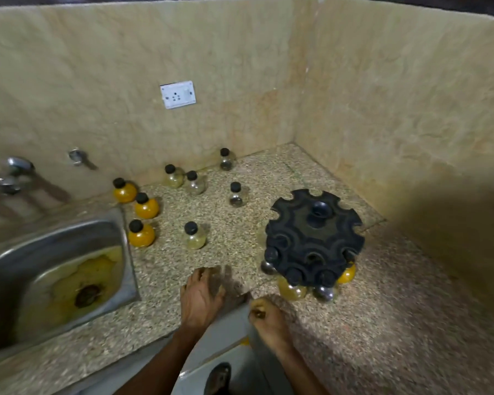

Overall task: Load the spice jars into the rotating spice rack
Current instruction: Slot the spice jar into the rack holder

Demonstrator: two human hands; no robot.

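The counter holds the black rack at right, four jars hanging on its near edge; eight loose jars stand left and far of it. Best to take the nearest loose jar by its neck and slide it into an open notch. The left hand rests on the counter, fingers loosely spread; the right hand is blurred, its fingers unreadable. The rack's far notches look vacant, though blur hides detail.

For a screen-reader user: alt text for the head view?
Both hands, left and right, rest on a speckled counter before a black spice rack holding a few jars; eight jars stand loose beside a steel sink.
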